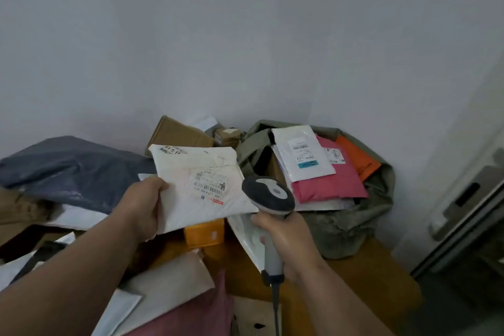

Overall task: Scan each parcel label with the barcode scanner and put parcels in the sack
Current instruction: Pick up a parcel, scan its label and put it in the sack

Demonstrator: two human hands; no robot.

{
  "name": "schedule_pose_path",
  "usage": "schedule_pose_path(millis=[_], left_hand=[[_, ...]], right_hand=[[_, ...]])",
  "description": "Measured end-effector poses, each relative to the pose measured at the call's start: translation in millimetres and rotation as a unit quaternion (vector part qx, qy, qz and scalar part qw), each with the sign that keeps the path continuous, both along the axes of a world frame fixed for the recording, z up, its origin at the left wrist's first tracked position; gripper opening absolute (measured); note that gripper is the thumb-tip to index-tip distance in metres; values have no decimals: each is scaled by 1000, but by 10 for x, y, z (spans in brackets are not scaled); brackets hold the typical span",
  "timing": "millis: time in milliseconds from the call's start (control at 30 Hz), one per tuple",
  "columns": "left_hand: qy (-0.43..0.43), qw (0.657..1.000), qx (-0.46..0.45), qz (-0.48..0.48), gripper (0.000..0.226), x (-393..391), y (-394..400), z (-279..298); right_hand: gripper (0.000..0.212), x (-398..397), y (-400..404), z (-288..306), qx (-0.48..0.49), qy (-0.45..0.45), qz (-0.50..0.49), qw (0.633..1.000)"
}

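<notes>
We see a wooden table [354,275] against the wall, carrying an olive sack [351,226] at its right, cardboard boxes [177,133] behind, a small orange box [204,232] and heaped mailers [71,169] leftward.

White parcel [201,185] raised beside grey scanner [268,196].

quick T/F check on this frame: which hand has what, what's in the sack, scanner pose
1. The left hand grips the white plastic mailer parcel. True.
2. The right hand is empty. False: it grips the grey handheld barcode scanner.
3. The olive fabric sack already holds a pink mailer. True.
4. The held parcel's label faces down. False: its barcode label faces up.
5. The orange mailer lies on the floor. False: it sits in the sack.
</notes>
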State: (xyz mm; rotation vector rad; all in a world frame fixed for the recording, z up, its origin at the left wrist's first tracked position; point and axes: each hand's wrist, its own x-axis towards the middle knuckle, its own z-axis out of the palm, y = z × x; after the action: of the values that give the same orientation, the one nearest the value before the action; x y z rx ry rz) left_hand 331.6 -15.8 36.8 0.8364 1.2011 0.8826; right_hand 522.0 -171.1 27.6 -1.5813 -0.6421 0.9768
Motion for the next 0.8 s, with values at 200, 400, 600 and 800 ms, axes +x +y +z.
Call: schedule_pose_path(millis=[200, 400, 600, 800], left_hand=[[-53, 995, -20, -78, 34, 1021, 219, -166], [-34, 990, -9, -133, 36, 2390, 658, -385], [43, 980, 80, -175, 48, 3635, 1234, -549], [522, 796, 287, -106, 62, 3891, 1633, -777]], right_hand=[[7, 844, 128, -247, 1, 55, -91, 994], [26, 1907, 591, -491, -9, 85, -95, 992], [17, 2937, 1165, -618, 10, 34, -63, 997], [19, 3480, 1695, -919, 27, -88, -42, 995]])
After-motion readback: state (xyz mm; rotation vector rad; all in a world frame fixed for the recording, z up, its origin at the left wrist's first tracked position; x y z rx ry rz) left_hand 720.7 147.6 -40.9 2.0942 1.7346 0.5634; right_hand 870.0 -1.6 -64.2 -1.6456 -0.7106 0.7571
